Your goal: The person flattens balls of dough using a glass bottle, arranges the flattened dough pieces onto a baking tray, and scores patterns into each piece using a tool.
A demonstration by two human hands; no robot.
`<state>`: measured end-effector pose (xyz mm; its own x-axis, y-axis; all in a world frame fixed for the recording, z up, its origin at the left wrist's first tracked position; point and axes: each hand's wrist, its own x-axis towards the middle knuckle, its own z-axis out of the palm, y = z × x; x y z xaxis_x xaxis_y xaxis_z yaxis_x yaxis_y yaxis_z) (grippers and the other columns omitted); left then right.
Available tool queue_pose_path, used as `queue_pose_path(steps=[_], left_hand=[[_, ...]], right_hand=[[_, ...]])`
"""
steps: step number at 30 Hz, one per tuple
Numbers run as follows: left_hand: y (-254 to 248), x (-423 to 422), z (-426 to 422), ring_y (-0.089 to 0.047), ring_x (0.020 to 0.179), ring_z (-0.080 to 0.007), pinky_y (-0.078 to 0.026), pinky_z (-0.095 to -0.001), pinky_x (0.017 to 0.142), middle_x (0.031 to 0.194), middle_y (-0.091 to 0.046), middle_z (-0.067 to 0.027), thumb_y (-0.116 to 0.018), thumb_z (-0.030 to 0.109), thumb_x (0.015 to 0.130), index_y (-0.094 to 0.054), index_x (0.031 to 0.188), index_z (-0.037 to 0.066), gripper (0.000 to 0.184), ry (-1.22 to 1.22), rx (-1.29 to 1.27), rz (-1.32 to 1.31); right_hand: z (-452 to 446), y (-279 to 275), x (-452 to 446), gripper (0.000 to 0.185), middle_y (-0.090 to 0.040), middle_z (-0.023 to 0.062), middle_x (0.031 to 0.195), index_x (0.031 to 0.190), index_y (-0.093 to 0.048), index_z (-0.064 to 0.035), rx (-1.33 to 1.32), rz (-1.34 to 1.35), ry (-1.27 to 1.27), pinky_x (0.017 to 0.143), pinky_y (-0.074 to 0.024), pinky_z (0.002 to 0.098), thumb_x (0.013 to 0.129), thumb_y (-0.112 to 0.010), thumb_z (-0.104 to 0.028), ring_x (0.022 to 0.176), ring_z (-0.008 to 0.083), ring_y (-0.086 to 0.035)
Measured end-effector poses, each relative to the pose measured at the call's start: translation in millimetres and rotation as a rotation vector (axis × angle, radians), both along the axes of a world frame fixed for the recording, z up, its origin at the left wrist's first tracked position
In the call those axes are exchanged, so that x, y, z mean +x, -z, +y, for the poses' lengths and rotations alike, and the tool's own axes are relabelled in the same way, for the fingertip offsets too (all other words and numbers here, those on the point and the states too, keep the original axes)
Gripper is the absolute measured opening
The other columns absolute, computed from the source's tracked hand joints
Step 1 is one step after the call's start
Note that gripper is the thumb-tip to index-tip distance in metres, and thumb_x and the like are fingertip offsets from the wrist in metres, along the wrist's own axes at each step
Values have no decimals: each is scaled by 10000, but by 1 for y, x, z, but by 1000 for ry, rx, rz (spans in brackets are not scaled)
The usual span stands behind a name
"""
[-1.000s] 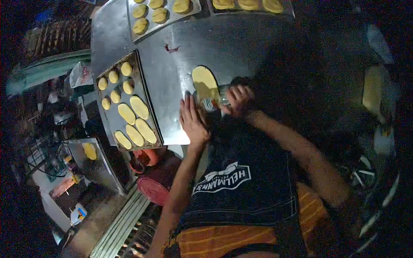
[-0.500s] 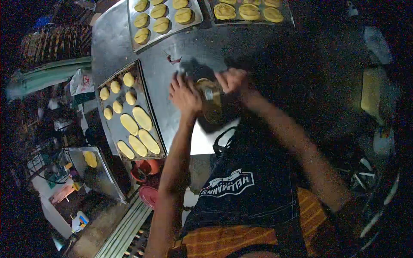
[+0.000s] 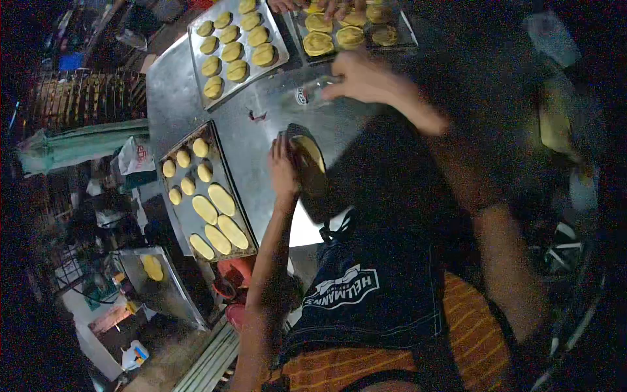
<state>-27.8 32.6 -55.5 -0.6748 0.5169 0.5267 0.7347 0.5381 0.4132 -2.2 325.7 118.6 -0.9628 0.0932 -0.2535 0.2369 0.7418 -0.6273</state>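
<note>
A clear glass bottle (image 3: 312, 91) with a small label is in my right hand (image 3: 369, 78), whose fingers wrap one end of it. It is held over the metal table, beyond the dough, and is blurred by motion. Nearer to me an oval piece of flattened dough (image 3: 309, 152) lies in shadow on the table. My left hand (image 3: 284, 171) rests at the dough's left edge with fingers stretched out; whether the fingertips press on the dough I cannot tell. Left of that hand a dark tray (image 3: 230, 202) carries several round dough balls and flattened ovals (image 3: 222, 199).
Folded dough pieces fill a tray (image 3: 215, 99) at the far side. Another tray (image 3: 401, 47) of filled dough stands beside it, with another person's hands (image 3: 333, 8) over it. A dark reddish scrap (image 3: 257, 116) lies on the metal table (image 3: 176, 85).
The bottle has left the dough and moved away from me in my right hand. My left hand has let go of it and stays beside the dough. Another person's hands have appeared.
</note>
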Motion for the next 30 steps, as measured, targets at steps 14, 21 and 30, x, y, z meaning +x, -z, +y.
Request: queue_pose_path(steps=[14, 21, 30], left_hand=[[-10, 6, -8, -584, 703, -331, -479, -409, 656, 917, -664, -159, -617, 172, 823, -562, 1042, 18, 273, 23, -57, -623], [-103, 45, -75, -507, 658, -131, -423, -269, 624, 814, -615, -40, -650, -18, 818, -582, 1002, 52, 208, 164, 498, -1104], [-148, -1, -242, -530, 744, -111, -434, -231, 684, 878, -607, -29, -675, 27, 851, -596, 1094, 32, 256, -8, 626, -1079]], right_hand=[[2, 40, 16, 519, -613, 152, 1024, 1153, -563, -53, 157, 483, 415, 730, -502, 441, 755, -787, -299, 835, 324, -622], [-74, -24, 62, 657, -572, 81, 1137, 1167, -599, -113, 371, 964, 374, 767, -519, 357, 611, -892, -303, 990, 269, -596], [-330, 136, 26, 408, -645, 104, 1072, 1189, -580, 20, -1187, -183, -92, 781, -547, 273, 811, -729, -19, 916, 177, -634]])
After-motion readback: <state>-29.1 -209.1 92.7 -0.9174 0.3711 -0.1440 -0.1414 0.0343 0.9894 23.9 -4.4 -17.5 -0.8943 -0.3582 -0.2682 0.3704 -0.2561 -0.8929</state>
